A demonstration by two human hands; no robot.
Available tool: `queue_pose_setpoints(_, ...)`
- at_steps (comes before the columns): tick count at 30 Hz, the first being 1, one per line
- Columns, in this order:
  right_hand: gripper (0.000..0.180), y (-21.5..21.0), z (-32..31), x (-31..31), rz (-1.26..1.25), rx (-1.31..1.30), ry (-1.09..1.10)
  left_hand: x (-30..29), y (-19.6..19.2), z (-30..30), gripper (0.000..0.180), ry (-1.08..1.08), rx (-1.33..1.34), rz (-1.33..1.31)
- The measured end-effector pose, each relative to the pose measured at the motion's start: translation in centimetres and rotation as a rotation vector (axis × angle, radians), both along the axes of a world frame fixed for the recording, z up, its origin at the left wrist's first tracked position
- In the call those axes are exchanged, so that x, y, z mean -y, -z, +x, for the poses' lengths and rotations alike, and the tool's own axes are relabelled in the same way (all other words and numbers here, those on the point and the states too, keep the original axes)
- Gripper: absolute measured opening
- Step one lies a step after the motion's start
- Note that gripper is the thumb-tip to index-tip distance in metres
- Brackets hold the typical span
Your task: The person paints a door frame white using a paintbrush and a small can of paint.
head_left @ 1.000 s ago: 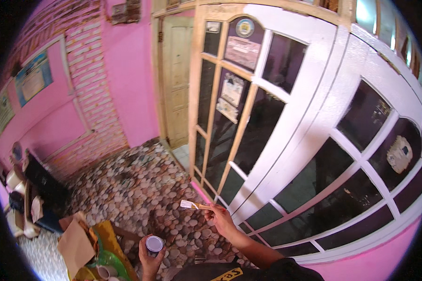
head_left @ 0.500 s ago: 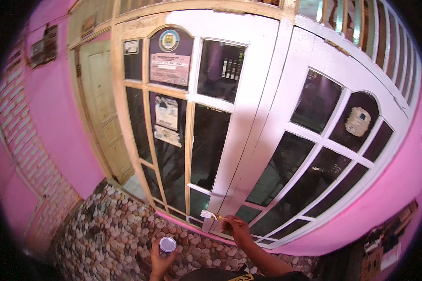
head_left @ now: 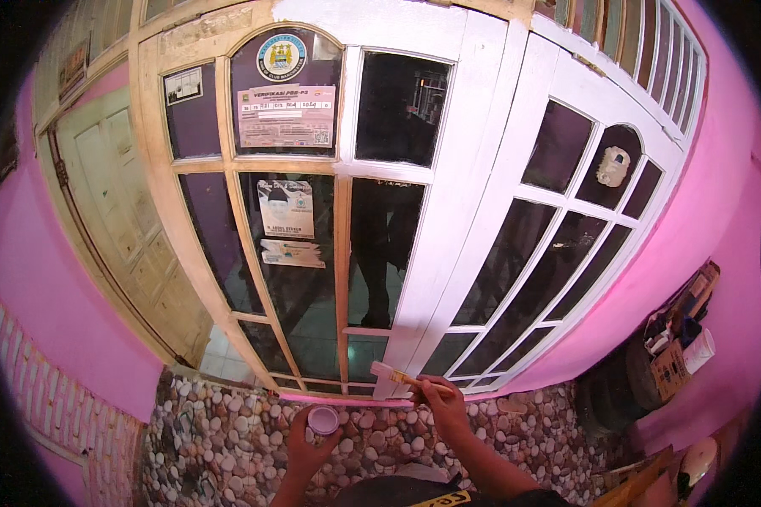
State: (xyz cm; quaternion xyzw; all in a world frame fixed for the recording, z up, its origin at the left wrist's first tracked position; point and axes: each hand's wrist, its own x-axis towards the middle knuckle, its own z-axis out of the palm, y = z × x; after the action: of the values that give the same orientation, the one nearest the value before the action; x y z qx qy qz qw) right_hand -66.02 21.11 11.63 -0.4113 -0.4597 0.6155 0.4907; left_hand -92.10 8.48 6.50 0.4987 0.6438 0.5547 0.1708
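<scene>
My right hand [head_left: 445,407] grips a paintbrush [head_left: 382,369] by its wooden handle. The pale, paint-coated bristles point left, close to the lower part of a glazed wooden double door [head_left: 465,177]; whether they touch it I cannot tell. Lower and to the left, my left hand [head_left: 309,449] is wrapped round a small round pot [head_left: 323,418], its open top up and its inside pale. White covers the right leaf and the right side of the left leaf. Bare yellowish wood shows on the left leaf's left frame [head_left: 162,110] and slim bars.
Pebble-patterned flooring [head_left: 220,431] lies below. A pale panelled door [head_left: 131,211] stands at the left, beside a pink wall [head_left: 51,245]. At the right, a cardboard box [head_left: 670,372] and a white cup [head_left: 699,348] sit among clutter on a dark container. Paper notices [head_left: 284,117] are stuck on the glass.
My view has shifted, and the door's left leaf looks larger and nearer. The brush and pot stay in my hands; the pot now sits slightly closer to the door.
</scene>
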Motion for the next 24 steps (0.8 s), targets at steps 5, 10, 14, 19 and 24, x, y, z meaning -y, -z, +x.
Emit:
queue_pose_setpoints(5,0.031,-1.8,-0.4,0.6,0.069,0.060,0.119,-1.3,-1.1,-2.1,0.070,0.090,-0.021,0.031)
queue_pose_setpoints(10,0.029,-2.8,-0.6,-1.8,0.176,-0.020,0.130,-3.4,-2.2,-2.1,0.069,0.061,-0.012,0.080)
queue_pose_setpoints(14,0.026,-5.1,-1.8,-3.9,0.335,0.034,0.113,-4.8,-3.8,-2.6,0.065,0.031,-0.171,0.098)
queue_pose_setpoints(19,0.023,-5.9,0.1,-5.7,0.380,0.002,0.127,-8.1,-4.9,-1.5,0.063,0.148,-0.112,0.054)
queue_pose_setpoints(24,0.025,-6.5,0.6,-4.7,0.381,0.029,0.210,-10.0,-5.1,-1.5,0.078,0.243,-0.068,-0.040)
